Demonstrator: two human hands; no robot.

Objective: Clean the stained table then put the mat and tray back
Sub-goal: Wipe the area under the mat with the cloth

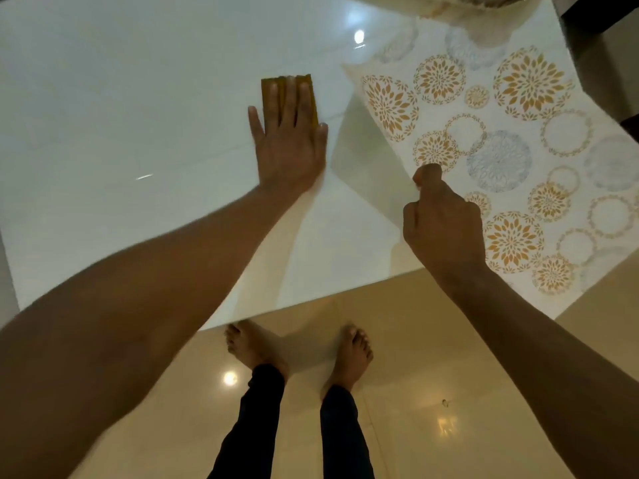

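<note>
Flat fingers (288,98) on a cloth, pinched fingers (427,174) on the mat.

The left hand (290,146) lies released, straight fingers pressing a folded yellow-brown cloth (289,98) on the glossy white bench (121,108). The right hand (444,223) is clenched on the near edge of the floral mat (511,140), lifting it off the bench's right side. Bare feet (349,354) stand on the tiled floor (449,375) below.

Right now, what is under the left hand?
A folded yellow-brown cloth lies flat on the white table under the left hand fingers. Any stain beneath it is covered.
</note>
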